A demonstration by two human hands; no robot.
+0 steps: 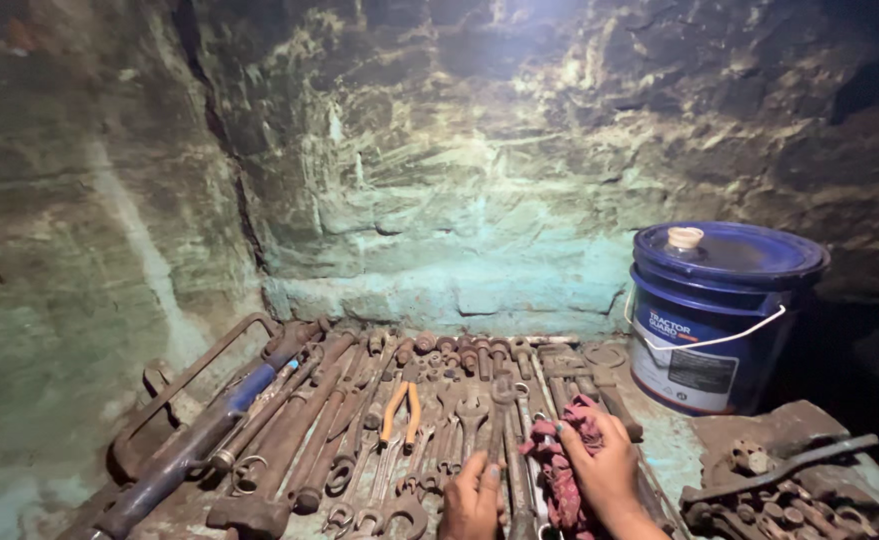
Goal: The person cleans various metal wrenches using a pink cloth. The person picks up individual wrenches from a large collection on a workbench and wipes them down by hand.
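My left hand (471, 497) rests on a row of rusty wrenches (459, 425) laid out on a dirty surface, fingers spread over one wrench shaft. Next to it my right hand (602, 465) presses down on a crumpled red rag (559, 465), which lies over the tools. Pliers with orange handles (399, 410) lie a little left of my hands. Several sockets (459, 350) stand in a row behind the wrenches.
A blue plastic bucket (714, 315) with a lid and white wire handle stands at the right. Long rusty bars and a blue-handled tool (209, 430) lie on the left. Rusty parts (779, 490) are heaped at the lower right. A rough stone wall (439, 150) rises behind.
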